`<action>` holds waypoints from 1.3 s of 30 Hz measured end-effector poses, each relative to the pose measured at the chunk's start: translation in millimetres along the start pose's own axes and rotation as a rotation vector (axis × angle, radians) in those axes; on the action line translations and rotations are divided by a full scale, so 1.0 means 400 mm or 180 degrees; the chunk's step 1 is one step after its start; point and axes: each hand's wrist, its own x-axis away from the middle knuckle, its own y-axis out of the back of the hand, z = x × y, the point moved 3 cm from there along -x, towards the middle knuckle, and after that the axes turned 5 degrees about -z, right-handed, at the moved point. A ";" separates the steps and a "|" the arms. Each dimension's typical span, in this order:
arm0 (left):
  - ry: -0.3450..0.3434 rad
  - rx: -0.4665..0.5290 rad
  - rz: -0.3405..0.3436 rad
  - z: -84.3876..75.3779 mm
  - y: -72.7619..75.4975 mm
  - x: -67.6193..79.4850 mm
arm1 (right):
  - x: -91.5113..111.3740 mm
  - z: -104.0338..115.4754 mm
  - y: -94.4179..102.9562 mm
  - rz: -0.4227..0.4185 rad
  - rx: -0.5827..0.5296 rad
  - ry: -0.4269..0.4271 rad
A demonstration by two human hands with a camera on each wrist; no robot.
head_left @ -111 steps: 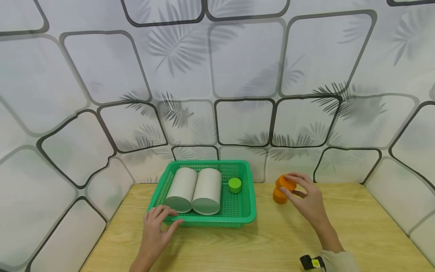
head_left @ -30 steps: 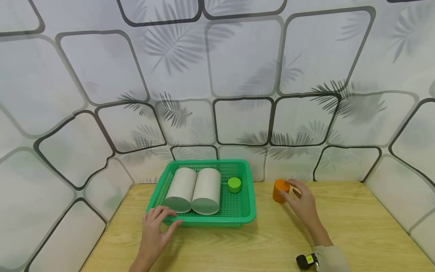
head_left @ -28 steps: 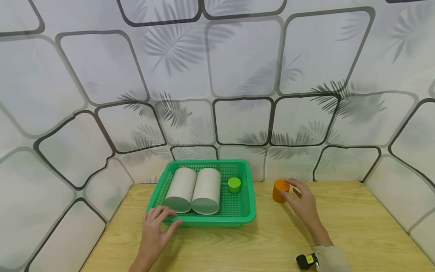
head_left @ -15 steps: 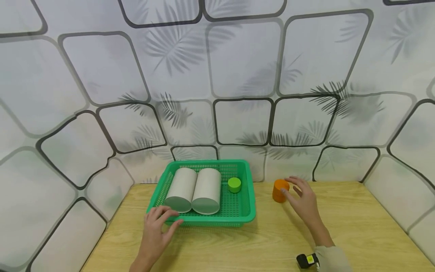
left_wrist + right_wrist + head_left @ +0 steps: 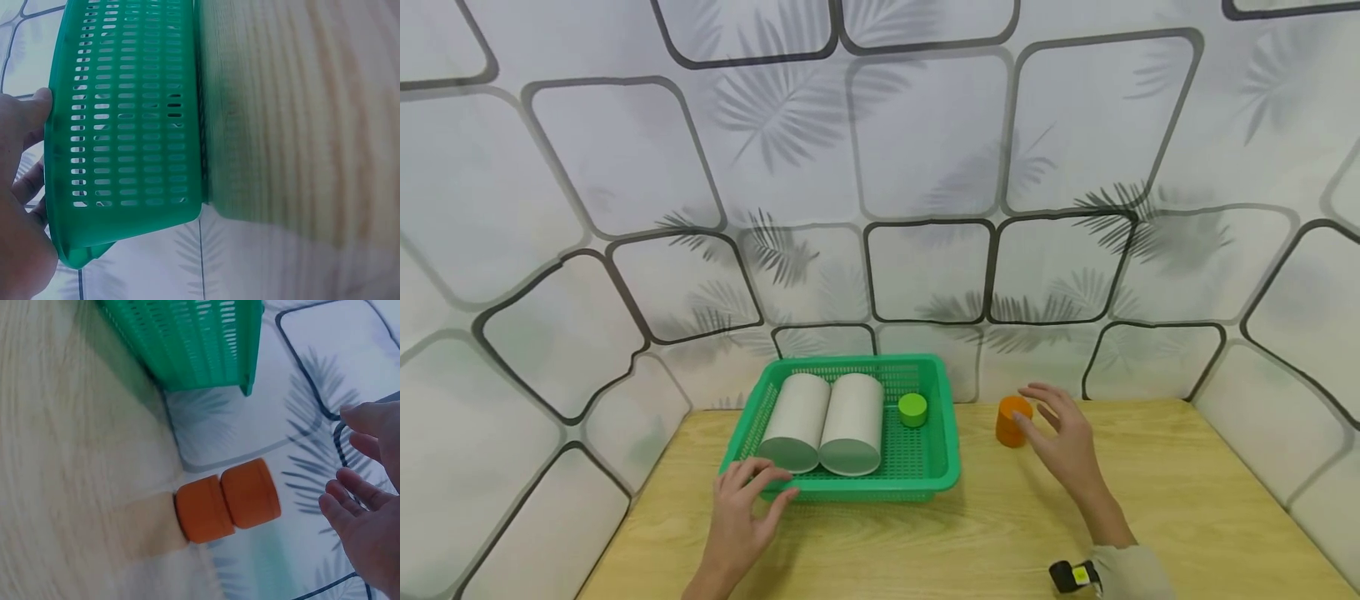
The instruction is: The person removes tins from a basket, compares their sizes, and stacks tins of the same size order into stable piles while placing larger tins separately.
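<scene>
Two short orange cylinders stand one on top of the other as an upright stack (image 5: pixel 1013 422) on the table, right of a green plastic basket (image 5: pixel 953 450). My right hand (image 5: pixel 1063 433) is just right of the stack, fingers spread and apart from it, as the gap to the upper orange cylinder (image 5: pixel 251 492) in the right wrist view shows. The lower orange cylinder (image 5: pixel 204 509) sits on the wood. At the basket's front left corner my left hand (image 5: pixel 739 517) holds the rim, fingers over it and thumb outside; in the left wrist view the thumb (image 5: pixel 39 103) meets the rim.
Inside the basket two white cylinders (image 5: pixel 797 421) lie side by side, with a small bright green cylinder (image 5: pixel 913 410) to their right. The wooden table (image 5: pixel 940 550) ends at a patterned backdrop (image 5: pixel 925 275) behind and at both sides.
My right hand has set the upper orange cylinder squarely on the lower one, let it go and opened its fingers away from it. The left hand stays at the basket rim.
</scene>
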 end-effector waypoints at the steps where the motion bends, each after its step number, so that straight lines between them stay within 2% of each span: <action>1: -0.0014 -0.0002 -0.0016 0.001 0.000 0.001 | -0.001 0.007 -0.002 0.0014 -0.0010 0.0038; 9: -0.0018 0.0016 -0.0015 0.007 -0.004 0.005 | -0.001 0.059 -0.023 0.0168 -0.0023 0.0237; 15: 0.0076 -0.0004 0.0058 0.010 -0.003 0.010 | -0.010 0.097 -0.046 0.0211 0.0255 0.0631; 19: 0.0115 -0.0019 0.0080 0.011 -0.002 0.010 | -0.020 0.113 -0.066 0.0278 0.0276 0.0827; 24: 0.0035 -0.0024 0.0031 0.008 0.000 0.005 | -0.032 0.125 -0.089 0.0442 0.0267 0.0876; 32: 0.0046 -0.0004 0.0038 0.007 -0.002 0.004 | -0.060 0.148 -0.126 0.0690 0.0303 0.0919; 39: 0.0090 -0.0011 0.0068 0.007 0.000 0.004 | -0.083 0.151 -0.157 0.1041 0.0420 0.0874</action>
